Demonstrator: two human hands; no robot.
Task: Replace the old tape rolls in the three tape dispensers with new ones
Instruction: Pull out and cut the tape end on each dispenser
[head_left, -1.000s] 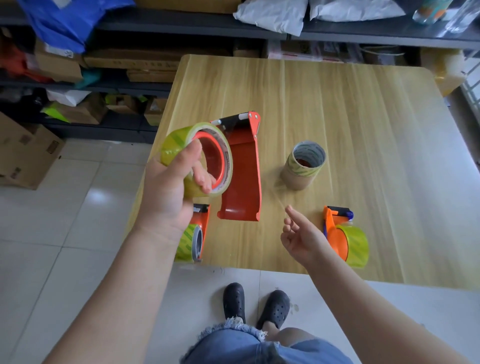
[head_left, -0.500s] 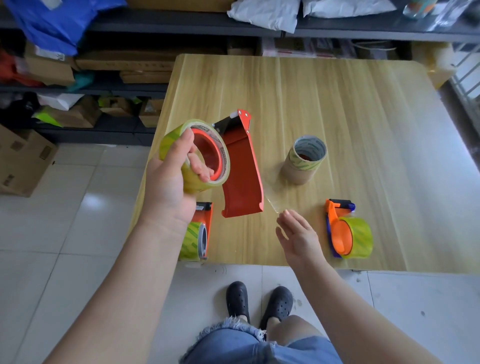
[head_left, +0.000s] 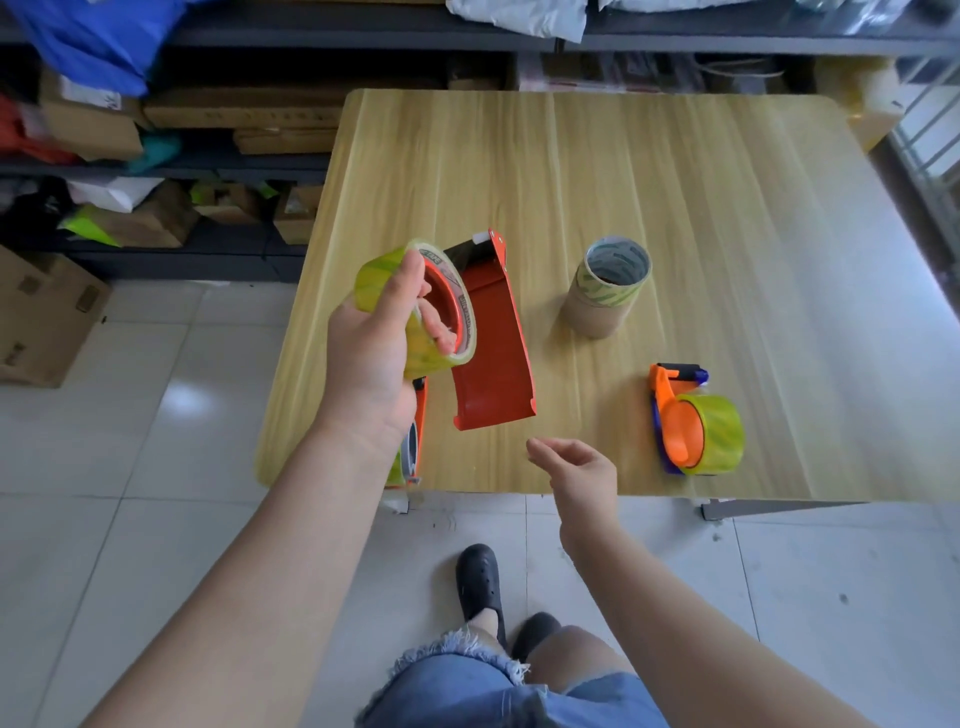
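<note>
Head view — left hand grips red dispenser, roll mounted.

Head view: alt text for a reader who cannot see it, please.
A person's left hand holds a red tape dispenser loaded with a yellow-green roll above a wooden table; the right hand hovers empty. On the table stand cardboard cores and an orange dispenser.

Bright, even daylight, seemingly from right side. Soft faint shadows on table. Glare patch on floor tiles at left. Shelves upper left dim. Wide-angle bending at edges; slight softness overall.
</note>
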